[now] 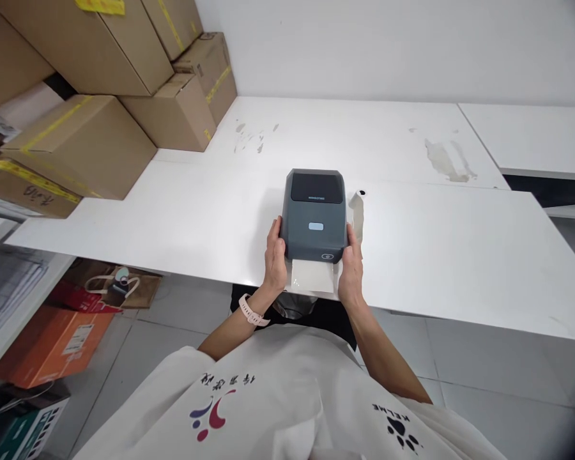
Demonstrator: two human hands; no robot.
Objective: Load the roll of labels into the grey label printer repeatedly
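Note:
A dark grey label printer (315, 239) with a black window on its lid sits on the white table near the front edge. My left hand (275, 259) presses against its left side, and my right hand (351, 271) is on its right side, so the printer is clasped between them. A strip of white label paper (312, 276) sticks out of the printer's front, between my wrists. Just right of the printer lies a small paper roll (358, 198), its unwound strip running toward my right fingers. My palms are hidden from this angle.
Cardboard boxes (89, 144) with yellow tape are stacked at the left end of the white table (441, 255). A white wall (388, 51) stands behind it. An orange box (52, 345) and a paper bag (146, 291) are below on the left.

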